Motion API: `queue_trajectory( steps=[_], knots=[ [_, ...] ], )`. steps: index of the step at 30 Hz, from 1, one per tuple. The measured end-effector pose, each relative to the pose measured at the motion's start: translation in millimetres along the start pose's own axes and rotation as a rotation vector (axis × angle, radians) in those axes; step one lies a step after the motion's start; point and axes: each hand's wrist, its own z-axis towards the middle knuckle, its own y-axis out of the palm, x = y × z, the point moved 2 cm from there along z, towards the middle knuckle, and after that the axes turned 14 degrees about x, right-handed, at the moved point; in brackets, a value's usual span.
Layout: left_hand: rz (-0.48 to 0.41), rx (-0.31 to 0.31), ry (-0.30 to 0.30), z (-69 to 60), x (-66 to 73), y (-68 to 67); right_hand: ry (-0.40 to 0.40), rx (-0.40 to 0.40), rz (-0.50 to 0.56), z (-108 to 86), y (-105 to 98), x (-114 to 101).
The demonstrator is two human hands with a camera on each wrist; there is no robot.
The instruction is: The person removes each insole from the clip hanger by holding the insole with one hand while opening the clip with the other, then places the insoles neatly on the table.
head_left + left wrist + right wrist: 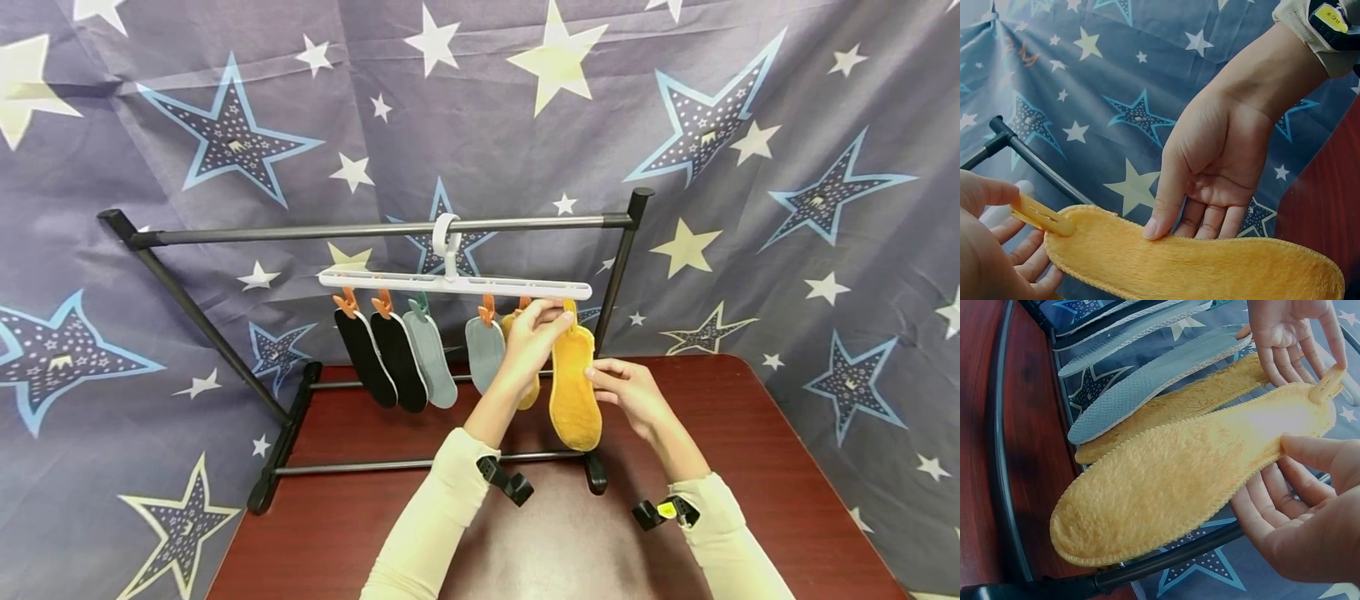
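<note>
A fuzzy yellow insole [576, 392] hangs at the right end of a white hanger [465, 285]. A yellow clothespin [1044, 215] sits on its upper end. My left hand [531, 337] pinches that clothespin between thumb and fingers. With thumb in front and fingers behind, my right hand [633, 396] pinches the insole's right edge. Behind the left hand hangs another yellow insole [1179, 409], partly hidden, under an orange clothespin [524, 303]. Farther left hang a grey-blue insole [486, 354], a second grey insole [431, 354] and two black insoles [400, 362], each in a clothespin.
The hanger's hook [444, 235] sits over the top bar [337, 232] of a metal rack. The rack's black feet [262, 492] stand on a reddish-brown table [360, 533]. A star-printed cloth [487, 150] covers the wall behind.
</note>
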Motion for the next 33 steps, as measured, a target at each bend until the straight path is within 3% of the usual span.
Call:
queue_trajectory(
  steps=[13,33],
  knots=[
    [-0.054,0.024,0.021,0.6,-5.3,4.8,-0.002,0.007,-0.012,0.4,-0.2,1.1],
    [-0.032,0.038,-0.001,2.0,-11.7,4.1,0.025,0.017,-0.005,0.7,1.2,5.0]
  ],
)
